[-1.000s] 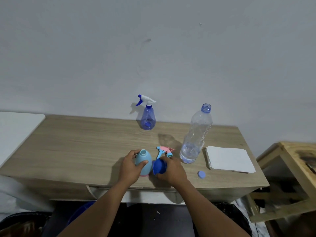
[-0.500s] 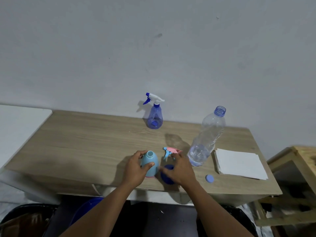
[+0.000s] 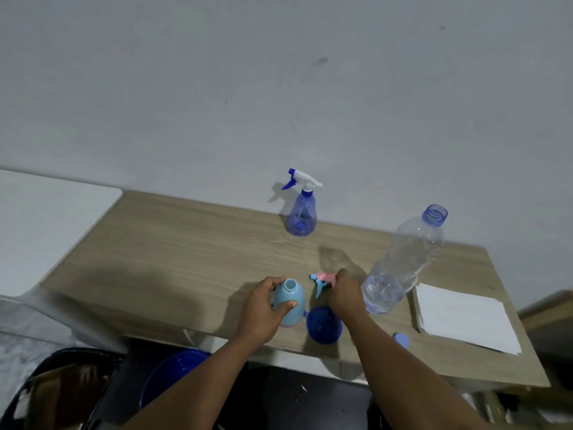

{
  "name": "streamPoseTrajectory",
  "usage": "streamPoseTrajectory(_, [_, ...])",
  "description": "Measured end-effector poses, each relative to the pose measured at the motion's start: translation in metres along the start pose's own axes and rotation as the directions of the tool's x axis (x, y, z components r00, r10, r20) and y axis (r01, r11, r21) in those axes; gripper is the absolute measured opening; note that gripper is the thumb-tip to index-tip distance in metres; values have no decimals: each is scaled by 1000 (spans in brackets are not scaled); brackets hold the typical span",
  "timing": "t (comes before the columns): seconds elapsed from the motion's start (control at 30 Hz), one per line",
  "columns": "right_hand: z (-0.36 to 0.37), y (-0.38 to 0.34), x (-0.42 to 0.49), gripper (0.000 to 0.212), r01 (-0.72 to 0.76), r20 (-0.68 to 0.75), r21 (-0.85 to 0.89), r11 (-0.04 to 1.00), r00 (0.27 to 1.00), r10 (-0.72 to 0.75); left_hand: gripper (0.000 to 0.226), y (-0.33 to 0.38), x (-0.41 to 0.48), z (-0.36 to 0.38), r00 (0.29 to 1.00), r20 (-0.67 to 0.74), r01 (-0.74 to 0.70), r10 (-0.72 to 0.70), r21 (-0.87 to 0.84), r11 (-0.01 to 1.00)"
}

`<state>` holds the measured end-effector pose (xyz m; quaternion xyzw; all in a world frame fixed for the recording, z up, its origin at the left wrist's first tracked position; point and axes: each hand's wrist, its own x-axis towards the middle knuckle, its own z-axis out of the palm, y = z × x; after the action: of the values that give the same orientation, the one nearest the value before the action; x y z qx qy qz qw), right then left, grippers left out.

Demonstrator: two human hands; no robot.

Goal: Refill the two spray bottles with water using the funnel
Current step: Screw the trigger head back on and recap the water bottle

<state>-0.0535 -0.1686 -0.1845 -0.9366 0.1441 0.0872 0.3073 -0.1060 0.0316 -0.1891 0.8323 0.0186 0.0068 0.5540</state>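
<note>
The uncapped pale blue plastic spray bottle [image 3: 288,301] is gripped by the left hand [image 3: 263,308]. Just right of it, the dark blue funnel [image 3: 324,324] lies unheld; right hand [image 3: 344,294] fingers are closed on the pink trigger head [image 3: 322,279].

One head-worn camera (wide-angle) looks forward and down from close above the counter [image 3: 186,243], facing the wall [image 3: 217,88] behind it.

Dim, soft indoor light, slightly blurred.
Shadows fall left of the hands and bottles on the table [image 3: 173,243]; wide-angle bending smears the lower-left corner.
</note>
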Motion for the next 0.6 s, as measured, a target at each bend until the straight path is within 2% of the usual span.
streamPoseTrajectory(0.07, [-8,-10,-1,13,6,-49,78,997,999,-3,45,0,0,0,1000,0,-5,5,-8,1000])
streamPoseTrajectory(0.17, [-29,-35,-5,26,80,-178,361,929,984,-15,45,0,0,1,1000,-8,-7,7,-9,1000])
streamPoseTrajectory(0.23, [-47,-55,-12,38,156,-249,561,813,968,-14,45,-1,0,2,1000,-10,1,-1,1,1000])
streamPoseTrajectory(0.33, [-70,-83,-27,41,209,-225,772,600,973,-50,44,2,1,4,1000,-1,11,-11,16,1000])
streamPoseTrajectory(0.37, [-76,-89,-33,38,219,-212,812,541,974,-75,45,4,1,6,1000,2,16,-16,20,1000])
streamPoseTrajectory(0.43, [-83,-96,-46,34,259,-227,828,497,966,-126,45,8,0,10,1000,5,30,-30,15,999])
streamPoseTrajectory(0.6, [-79,-96,-66,30,310,-282,779,544,949,-137,42,16,-5,17,997,30,75,-75,6,997])
